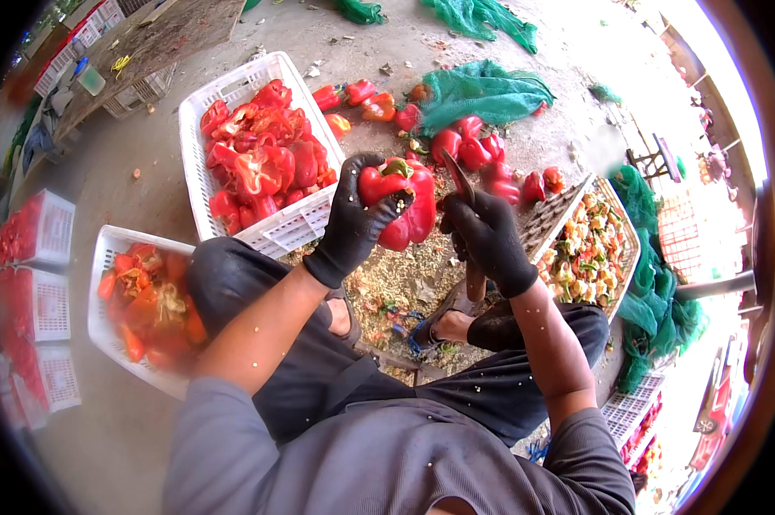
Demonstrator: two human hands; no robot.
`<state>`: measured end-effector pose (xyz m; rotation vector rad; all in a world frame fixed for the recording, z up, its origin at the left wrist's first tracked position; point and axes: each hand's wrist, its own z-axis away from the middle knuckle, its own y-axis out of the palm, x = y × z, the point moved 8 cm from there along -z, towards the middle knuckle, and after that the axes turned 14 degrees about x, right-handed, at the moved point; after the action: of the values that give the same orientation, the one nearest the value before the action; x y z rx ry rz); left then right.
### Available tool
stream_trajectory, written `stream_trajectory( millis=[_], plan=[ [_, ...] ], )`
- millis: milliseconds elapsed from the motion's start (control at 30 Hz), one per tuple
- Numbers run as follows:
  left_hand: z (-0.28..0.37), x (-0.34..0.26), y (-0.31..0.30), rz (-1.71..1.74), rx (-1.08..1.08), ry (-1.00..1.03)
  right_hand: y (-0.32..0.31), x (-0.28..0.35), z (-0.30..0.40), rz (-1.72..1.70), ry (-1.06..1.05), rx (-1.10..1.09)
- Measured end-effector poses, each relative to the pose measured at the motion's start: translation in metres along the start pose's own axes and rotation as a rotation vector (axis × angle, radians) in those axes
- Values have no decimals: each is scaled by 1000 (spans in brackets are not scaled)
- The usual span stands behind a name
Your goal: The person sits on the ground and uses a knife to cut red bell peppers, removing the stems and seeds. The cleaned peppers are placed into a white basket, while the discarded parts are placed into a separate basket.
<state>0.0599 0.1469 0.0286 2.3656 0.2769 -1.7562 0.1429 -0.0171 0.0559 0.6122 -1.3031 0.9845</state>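
Observation:
My left hand (356, 219), in a black glove, grips a whole red bell pepper (419, 222) with its green stem upward. Seeds cling to the glove's thumb. My right hand (487, 232), also gloved in black, holds a knife (458, 177) by its wooden handle; the blade points up and away, apart from the pepper. Left of my hands stands a white plastic crate (268, 235) with opened red peppers (265, 167). At my right a crate (633, 257) holds cut-out pepper cores (587, 244).
Loose red peppers (471, 145) lie on the concrete beside green netting (484, 96). Seeds (387, 283) cover the ground between my feet. A white crate (97, 309) of orange-red peppers is by my left knee. More stacked crates (55, 302) stand far left; a wooden table (168, 38) is upper left.

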Motion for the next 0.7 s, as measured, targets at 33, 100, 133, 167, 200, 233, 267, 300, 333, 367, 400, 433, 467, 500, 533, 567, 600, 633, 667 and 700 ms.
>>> stream_trajectory(
  millis=[33,100,133,167,200,233,267,300,333,367,400,433,467,500,533,567,600,633,667,700],
  plan=[
    [1,-4,3,-46,12,17,4,1,5,-20,5,7],
    [3,-11,6,-141,33,52,14,4,10,-60,14,25],
    [4,-14,8,-170,49,61,19,7,11,-60,57,55],
    [4,-16,9,-169,34,68,22,5,11,-56,85,62],
    [5,-19,9,-171,17,74,26,1,10,-54,113,71],
    [6,-21,8,-173,0,80,31,-2,8,-51,141,82],
    [5,-20,1,-127,-56,81,33,-6,8,-81,175,68],
    [3,-17,-5,-77,-110,77,43,-24,12,-47,194,152],
    [2,-16,-11,-32,-157,74,55,-54,20,-17,210,233],
    [-2,-25,-17,29,-190,68,64,-79,31,15,221,306],
    [-6,-30,-19,101,-182,101,66,-93,48,24,173,267],
    [-7,-31,-19,175,-175,127,68,-83,62,31,130,230],
    [-7,-27,-17,31,-119,113,48,-83,83,-67,281,56],
    [0,-37,8,195,-1,43,28,-72,95,-157,188,-68],
    [0,-27,9,42,124,107,13,-57,95,-175,56,-138],
    [17,-13,27,417,180,-32,7,-41,90,-146,-147,-96],
    [39,3,32,540,144,-169,15,-34,80,-224,-224,-7],
    [46,-3,34,367,202,-100,15,-13,60,-179,-303,12],
    [54,-5,45,218,257,-34,16,4,67,-2,-375,43],
    [58,25,39,357,152,-176,19,8,68,2,-430,-49]
  ],
)
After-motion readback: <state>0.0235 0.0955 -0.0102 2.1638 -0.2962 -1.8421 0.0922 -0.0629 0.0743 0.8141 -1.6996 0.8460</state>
